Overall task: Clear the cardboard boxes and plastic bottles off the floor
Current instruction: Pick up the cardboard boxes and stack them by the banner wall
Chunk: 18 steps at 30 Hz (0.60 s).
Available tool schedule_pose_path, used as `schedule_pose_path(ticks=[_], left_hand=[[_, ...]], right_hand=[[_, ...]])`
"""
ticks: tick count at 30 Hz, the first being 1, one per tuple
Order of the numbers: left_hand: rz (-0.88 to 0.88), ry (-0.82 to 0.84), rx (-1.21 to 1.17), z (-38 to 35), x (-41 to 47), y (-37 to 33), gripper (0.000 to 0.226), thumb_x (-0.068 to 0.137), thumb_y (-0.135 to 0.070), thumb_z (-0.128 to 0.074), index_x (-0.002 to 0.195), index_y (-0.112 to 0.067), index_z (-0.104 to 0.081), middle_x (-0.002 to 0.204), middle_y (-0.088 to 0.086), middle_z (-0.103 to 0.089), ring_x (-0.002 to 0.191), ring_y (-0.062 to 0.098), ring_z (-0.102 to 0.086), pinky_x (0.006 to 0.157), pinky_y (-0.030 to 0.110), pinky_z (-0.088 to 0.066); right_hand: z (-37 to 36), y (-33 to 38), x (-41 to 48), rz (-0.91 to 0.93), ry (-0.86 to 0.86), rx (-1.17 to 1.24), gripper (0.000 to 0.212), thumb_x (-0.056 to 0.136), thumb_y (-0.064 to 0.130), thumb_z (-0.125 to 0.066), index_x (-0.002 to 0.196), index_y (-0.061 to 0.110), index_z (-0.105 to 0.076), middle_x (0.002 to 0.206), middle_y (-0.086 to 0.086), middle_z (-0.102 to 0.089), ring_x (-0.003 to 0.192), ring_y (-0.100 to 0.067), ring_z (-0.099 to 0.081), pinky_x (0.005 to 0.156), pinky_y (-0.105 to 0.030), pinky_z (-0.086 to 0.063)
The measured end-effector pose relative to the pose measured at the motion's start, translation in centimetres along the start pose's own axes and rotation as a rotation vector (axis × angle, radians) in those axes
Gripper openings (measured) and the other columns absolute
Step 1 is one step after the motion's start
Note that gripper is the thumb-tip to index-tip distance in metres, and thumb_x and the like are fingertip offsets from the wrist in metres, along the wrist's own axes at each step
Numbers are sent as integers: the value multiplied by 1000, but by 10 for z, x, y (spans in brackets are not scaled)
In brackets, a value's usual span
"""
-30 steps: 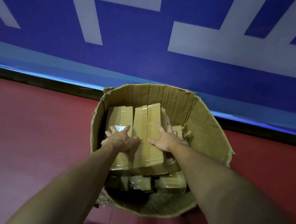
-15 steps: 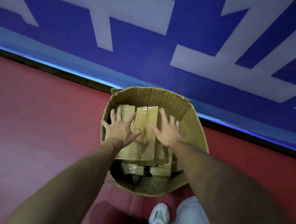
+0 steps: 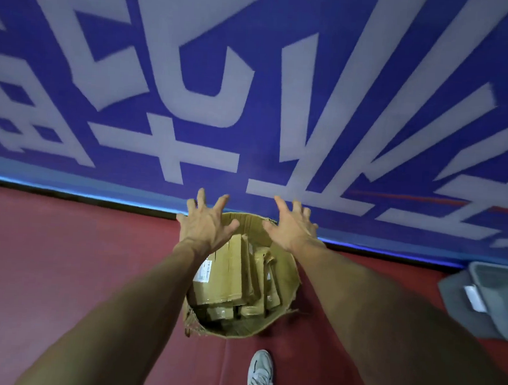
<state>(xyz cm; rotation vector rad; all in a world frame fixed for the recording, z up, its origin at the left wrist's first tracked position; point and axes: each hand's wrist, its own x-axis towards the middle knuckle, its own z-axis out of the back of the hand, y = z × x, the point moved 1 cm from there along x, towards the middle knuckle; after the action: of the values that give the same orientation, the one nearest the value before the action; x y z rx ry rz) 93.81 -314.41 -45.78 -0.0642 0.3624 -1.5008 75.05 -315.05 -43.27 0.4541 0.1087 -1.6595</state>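
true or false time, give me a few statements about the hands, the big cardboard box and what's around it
1. The left hand and right hand are open, holding nothing. True.
2. The big cardboard box is empty. False: flattened boxes fill it.
3. A grey bin is to its right. True.
4. The floor is blue. False: it is red.

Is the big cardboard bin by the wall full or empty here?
Largely full: taped cardboard boxes stand packed side by side inside the bin, covering most of its floor. How deep the stack goes cannot be told.
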Motion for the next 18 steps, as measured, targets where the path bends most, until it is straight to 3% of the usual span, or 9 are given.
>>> schedule_pose_path(ticks=[3, 9, 14, 18], left_hand=[[-104, 6, -13, 28, -21, -24, 66, 92, -64, -44, 151, -39, -28, 158, 17, -16, 137, 38, -28, 100, 59, -38], [-362, 50, -15, 58, -65, -101, 69, 93, -64, -47, 153, -44, -22, 163, 14, -8, 148, 42, -10, 109, 69, -29], [-571, 90, -17, 54, -122, -187, 69, 93, -60, -49, 154, -45, -22, 164, 13, -5, 150, 40, -4, 108, 69, -28], [-701, 132, -9, 39, -179, -251, 71, 91, -59, -52, 154, -45, -23, 165, 12, -4, 150, 38, -4, 110, 68, -25]], right_hand=[[31, -12, -48, -93, -49, -16, 71, 99, 54, -47, 158, 36, -12, 163, -11, -13, 145, -38, -19, 111, -58, -28], [69, -76, -145, -336, -146, 46, 75, 95, 56, -52, 157, 37, -15, 160, -12, -15, 143, -39, -20, 106, -57, -31], [83, -152, -233, -551, -228, 107, 75, 93, 59, -54, 156, 39, -17, 160, -10, -14, 144, -40, -19, 108, -60, -29], [81, -204, -302, -683, -299, 161, 65, 92, 56, -55, 150, 37, -29, 155, -10, -23, 142, -38, -25, 107, -57, -30]])
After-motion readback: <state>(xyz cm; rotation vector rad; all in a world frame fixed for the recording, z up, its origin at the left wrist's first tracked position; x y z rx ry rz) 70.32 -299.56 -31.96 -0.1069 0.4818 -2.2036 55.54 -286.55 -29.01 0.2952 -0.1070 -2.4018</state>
